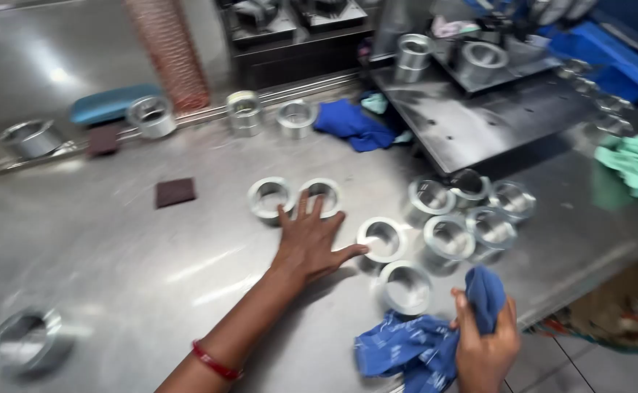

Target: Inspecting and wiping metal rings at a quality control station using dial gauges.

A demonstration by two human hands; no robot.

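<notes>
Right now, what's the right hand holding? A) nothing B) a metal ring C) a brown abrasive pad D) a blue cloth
D: the right hand is closed on a blue cloth at the table's near edge, while the left hand lies flat, fingers spread, on the steel table by two metal rings.

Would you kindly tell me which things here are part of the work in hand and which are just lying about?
In hand:
left hand reaching the two rings
right hand gripping the blue cloth
ring cluster

Lying about:
brown pad
green cloth
far blue cloth
lone ring
</notes>
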